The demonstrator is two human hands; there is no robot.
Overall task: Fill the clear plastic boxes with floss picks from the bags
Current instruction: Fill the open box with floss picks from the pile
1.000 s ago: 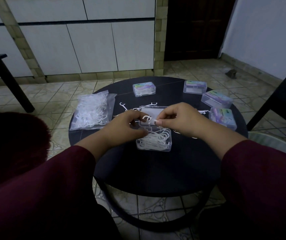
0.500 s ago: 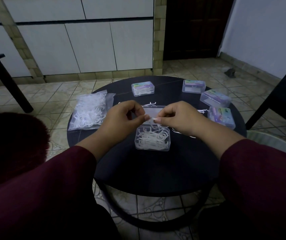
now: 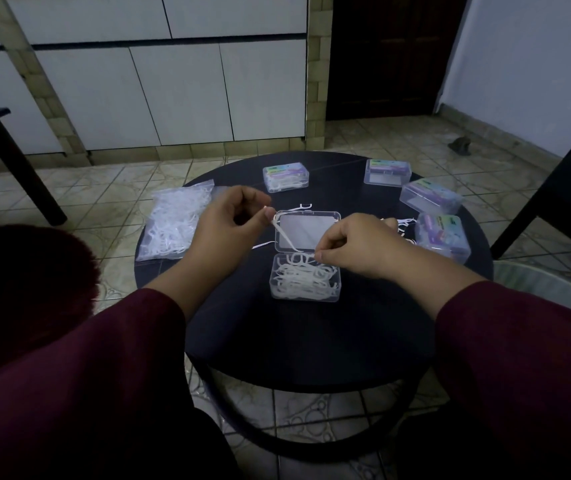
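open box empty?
No, the open box on the table holds a pile of white floss picks, its lid folded back flat.

You look from your head, forward and down, close over the round tabletop (image 3: 311, 341), the floor (image 3: 104, 181) beyond.

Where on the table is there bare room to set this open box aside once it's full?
Bare top lies on the near side of the round table, between the open box and the near rim, and at the far middle between two closed boxes. It is crowded at the right with closed boxes and loose picks, and at the left with the bag.
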